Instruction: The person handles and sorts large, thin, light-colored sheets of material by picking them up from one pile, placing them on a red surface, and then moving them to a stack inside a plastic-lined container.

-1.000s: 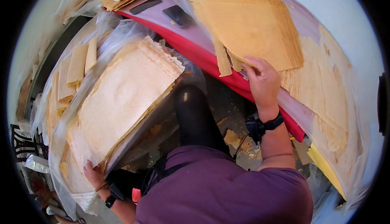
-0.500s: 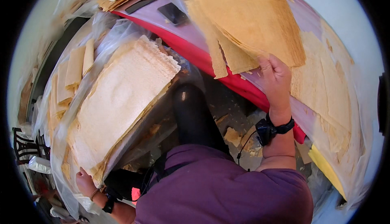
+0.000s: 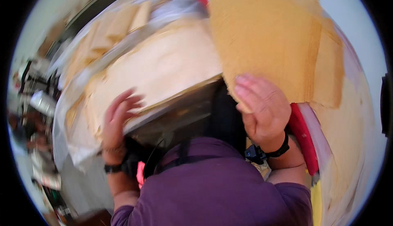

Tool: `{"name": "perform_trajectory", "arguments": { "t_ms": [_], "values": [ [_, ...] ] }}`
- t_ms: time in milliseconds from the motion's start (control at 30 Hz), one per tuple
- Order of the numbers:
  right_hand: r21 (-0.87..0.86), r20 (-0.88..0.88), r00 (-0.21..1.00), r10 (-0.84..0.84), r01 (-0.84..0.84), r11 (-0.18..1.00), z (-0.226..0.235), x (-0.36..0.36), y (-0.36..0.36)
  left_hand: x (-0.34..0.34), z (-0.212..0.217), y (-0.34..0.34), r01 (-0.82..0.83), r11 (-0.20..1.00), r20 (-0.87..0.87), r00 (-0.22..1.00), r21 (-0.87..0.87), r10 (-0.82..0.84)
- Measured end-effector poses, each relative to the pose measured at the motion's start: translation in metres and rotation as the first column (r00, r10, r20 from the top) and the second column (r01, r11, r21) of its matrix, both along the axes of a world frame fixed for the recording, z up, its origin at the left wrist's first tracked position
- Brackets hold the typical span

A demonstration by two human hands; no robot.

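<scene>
The tan sheet, thin and rough-grained, hangs in front of the person and to the right; the right hand pinches it at its near left corner, fingers laid over the top face and thumb below; from that grip the sheet spreads away and rightward, its long axis running chiefly outward from the body; darker bands along its right side suggest more than one layer, though how many are held I cannot tell.

Left of it lies the pale stack of sheets, its long axis slanting from near left to far right; the tan sheet's left edge crosses in front of the stack's far right end; whether the two touch there is unclear.

The left hand is empty, fingers loosely spread and blurred, at the stack's near edge; it is well apart from the tan sheet, so the right hand is much the nearer; contact with the stack cannot be made out.

Farther out, clear plastic sheeting borders the stack, with folded tan bundles beyond; red cloth shows beside the right wrist.
</scene>
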State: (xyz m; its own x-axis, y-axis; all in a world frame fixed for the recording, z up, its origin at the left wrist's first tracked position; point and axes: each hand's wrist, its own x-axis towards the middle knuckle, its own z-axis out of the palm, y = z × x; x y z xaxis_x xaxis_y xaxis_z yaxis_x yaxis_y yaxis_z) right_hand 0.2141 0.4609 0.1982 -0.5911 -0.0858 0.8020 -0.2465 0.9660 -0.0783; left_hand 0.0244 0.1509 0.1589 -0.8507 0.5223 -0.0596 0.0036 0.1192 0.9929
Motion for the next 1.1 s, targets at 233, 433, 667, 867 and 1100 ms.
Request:
{"name": "perform_trajectory", "arguments": {
  "t_ms": [233,433,667,867,1100],
  "values": [
    [-0.045,0.149,0.9,0.409,-0.407,0.912,-0.065,-0.105,-0.091,-0.011,-0.027,0.023,0.005,0.998,0.428,0.903,0.067,-0.033],
    [-0.19,0.445,0.777,0.446,-0.405,0.895,-0.072,-0.137,-0.112,-0.054,-0.081,-0.026,-0.291,0.94,0.299,0.926,0.179,0.23],
    [0.004,0.483,0.863,0.15,-0.174,0.985,-0.12,-0.208,-0.083,-0.119,-0.09,-0.053,-0.344,0.867,-0.115,0.939,-0.359,0.325],
    [0.049,0.54,0.831,0.135,-0.191,0.98,-0.151,-0.233,-0.087,-0.122,-0.118,-0.059,-0.424,0.731,-0.285,0.905,-0.535,0.316],
    [0.091,0.525,0.847,0.086,-0.157,0.983,-0.145,-0.223,-0.085,-0.098,-0.081,-0.054,-0.469,0.681,-0.358,0.88,-0.562,0.311]
  ]
}}
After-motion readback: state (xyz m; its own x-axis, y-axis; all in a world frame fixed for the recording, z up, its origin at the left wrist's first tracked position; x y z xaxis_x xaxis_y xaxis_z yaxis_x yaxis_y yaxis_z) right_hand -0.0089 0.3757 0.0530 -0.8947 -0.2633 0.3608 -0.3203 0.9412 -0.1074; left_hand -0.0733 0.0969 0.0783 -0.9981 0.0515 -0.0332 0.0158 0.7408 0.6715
